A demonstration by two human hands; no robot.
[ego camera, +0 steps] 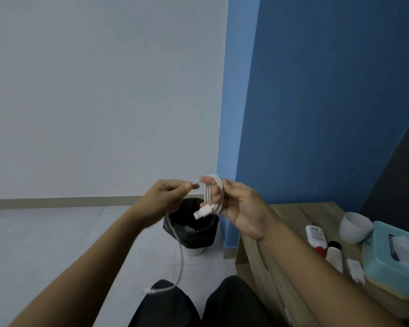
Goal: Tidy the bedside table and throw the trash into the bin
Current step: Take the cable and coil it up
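A white charging cable (213, 197) is partly wound into a small coil around the fingers of my right hand (236, 206), its USB plug sticking out below the coil. My left hand (165, 199) pinches the loose strand beside the coil; the rest hangs down and ends in a small plug above my knees. Both hands are raised in front of me, above the bin (191, 228), a white bin with a black liner on the floor. The wooden bedside table (291, 213) stands to the right.
On the table lie a white cup (354, 228), a teal tissue box (391, 260), two small tubes (316, 237), and a white charger plug (355, 270). A blue wall rises behind the table, a pale wall to the left. My dark-trousered knees are at the bottom.
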